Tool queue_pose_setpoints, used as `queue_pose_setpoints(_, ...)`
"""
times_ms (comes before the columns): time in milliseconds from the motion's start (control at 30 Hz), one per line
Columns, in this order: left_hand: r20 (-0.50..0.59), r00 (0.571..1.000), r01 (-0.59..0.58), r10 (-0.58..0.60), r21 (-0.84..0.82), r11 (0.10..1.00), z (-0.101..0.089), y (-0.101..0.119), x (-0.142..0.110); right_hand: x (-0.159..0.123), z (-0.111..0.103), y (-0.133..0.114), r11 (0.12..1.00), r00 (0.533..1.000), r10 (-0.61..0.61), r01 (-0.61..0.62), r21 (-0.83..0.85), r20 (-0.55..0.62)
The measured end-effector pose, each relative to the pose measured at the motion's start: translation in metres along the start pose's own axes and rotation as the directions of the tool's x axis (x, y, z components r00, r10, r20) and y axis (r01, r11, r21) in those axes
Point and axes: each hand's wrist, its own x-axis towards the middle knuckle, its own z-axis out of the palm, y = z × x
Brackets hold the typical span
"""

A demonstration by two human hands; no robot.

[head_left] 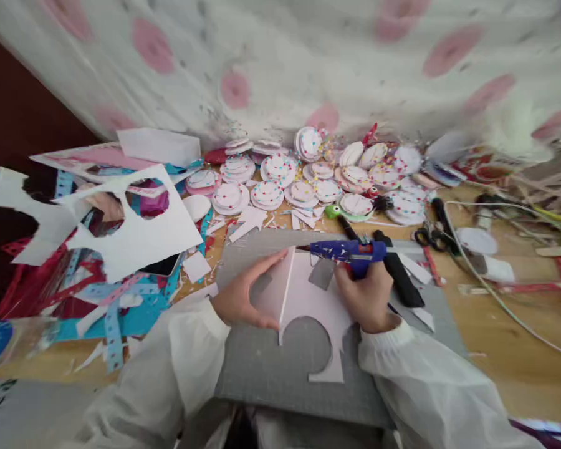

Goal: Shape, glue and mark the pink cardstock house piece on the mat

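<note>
My left hand (243,294) grips a white board piece (278,288), thumb at its near end and fingers at its far end, and tilts it up on edge. My right hand (368,298) is wrapped round the handle of a blue hot glue gun (346,251). The gun points left, its nozzle at the far end of the board's raised edge; I cannot tell whether it touches. Under and right of these, a white board with round cut-outs (315,302) lies on the grey cutting mat (266,377).
Several white discs with coloured dots (267,194) are piled along the back. Cut-up white board (168,231) and blue and red scraps crowd the left. Right of the mat are black scissors (431,238), a black cutter-like tool (399,274) and a white cord (486,290).
</note>
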Motion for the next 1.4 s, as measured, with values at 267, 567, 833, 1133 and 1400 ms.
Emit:
queue_pose_setpoints(267, -0.004, 1.0, 0.019, -0.019, 0.017, 1.0, -0.0008, 0.0025, 0.001, 0.0016, 0.002, 0.0008, 1.0, 1.0, -0.008, 0.008, 0.024, 0.008)
queue_pose_setpoints(567, -0.006, 0.999, 0.033, -0.033, -0.002, 0.999, -0.0008, 0.0015, 0.0009, 0.0016, 0.001, -0.0012, 1.0, 1.0, -0.014, 0.014, 0.026, 0.02)
queue_pose_setpoints(833, -0.004, 0.999, 0.038, -0.038, 0.007, 0.999, -0.0002, 0.0044, 0.0016, 0.0023, 0.0002, -0.0011, 1.0, 1.0, 0.002, -0.002, 0.029, 0.028)
queue_pose_setpoints(1133, -0.003, 0.999, 0.046, -0.046, 0.003, 0.999, -0.0003, 0.003, 0.001, 0.0016, -0.0007, -0.0026, 1.0, 0.999, -0.012, 0.011, 0.017, 0.031)
queue_pose_setpoints(1400, -0.008, 1.0, 0.028, -0.028, 0.01, 1.0, -0.0006, 0.0016, 0.0017, 0.0007, 0.0, -0.001, 1.0, 0.999, -0.006, 0.005, 0.031, 0.041)
